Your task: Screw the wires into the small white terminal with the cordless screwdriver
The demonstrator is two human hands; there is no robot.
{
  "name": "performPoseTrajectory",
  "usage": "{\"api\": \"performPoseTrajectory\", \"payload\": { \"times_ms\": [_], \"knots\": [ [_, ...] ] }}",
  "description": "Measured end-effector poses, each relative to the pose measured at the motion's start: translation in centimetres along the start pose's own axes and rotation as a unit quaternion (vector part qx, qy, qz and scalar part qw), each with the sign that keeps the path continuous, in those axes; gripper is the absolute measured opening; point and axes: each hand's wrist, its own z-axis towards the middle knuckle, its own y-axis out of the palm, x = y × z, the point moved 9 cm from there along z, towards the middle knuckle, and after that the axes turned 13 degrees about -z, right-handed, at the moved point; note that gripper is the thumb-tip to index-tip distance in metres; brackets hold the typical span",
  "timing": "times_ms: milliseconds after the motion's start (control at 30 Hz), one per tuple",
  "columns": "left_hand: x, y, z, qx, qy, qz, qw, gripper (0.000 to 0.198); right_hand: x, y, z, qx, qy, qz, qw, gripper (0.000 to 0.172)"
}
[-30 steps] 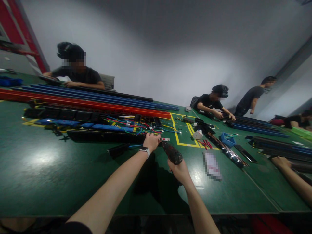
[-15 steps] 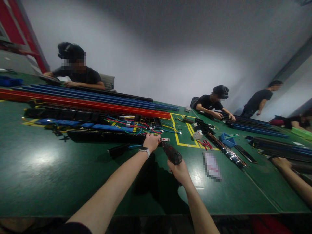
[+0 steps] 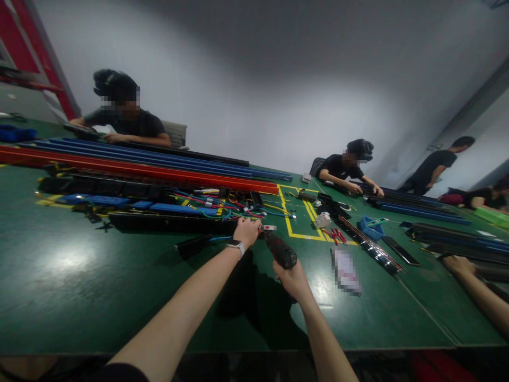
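The standing person in dark clothes (image 3: 431, 167) at the far right has moved further toward the right since the earlier frames; the two working hands have kept their places. The right hand (image 3: 293, 277) is wrapped around a black, rounded handheld power driver (image 3: 280, 250), whose front end points away from the wearer, toward the fingers of the left hand (image 3: 247, 232). The left hand, with a pale-banded, dark-faced wristwatch (image 3: 237, 244) at its wrist, has its fingers bent at the near end of a long black bar-shaped housing (image 3: 175, 223); whether they pinch anything is too small to tell. Just beside those fingertips is a small flat white-and-red piece (image 3: 270, 227).

The long black housing lies on the green smooth-topped counter (image 3: 99, 297), reaching leftward from the left hand. Behind it run thin red, blue, green and yellow wires (image 3: 234, 208), then a long red-orange rail (image 3: 159, 170) and long blue rails (image 3: 159, 153). To the right lie red-handled pliers (image 3: 339, 235), a small blue plastic bin (image 3: 370, 230) and a pixelated pale flat item (image 3: 345, 270).
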Motion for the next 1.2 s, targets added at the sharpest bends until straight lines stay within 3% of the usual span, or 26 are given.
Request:
{"api": "performPoseTrajectory", "payload": {
  "times_ms": [1200],
  "knots": [
    [0.25,-0.49,-0.13,-0.001,-0.001,-0.005,1.000,0.026,0.31,-0.05,-0.04,0.011,0.001,0.010,1.000,0.021]
  ]
}}
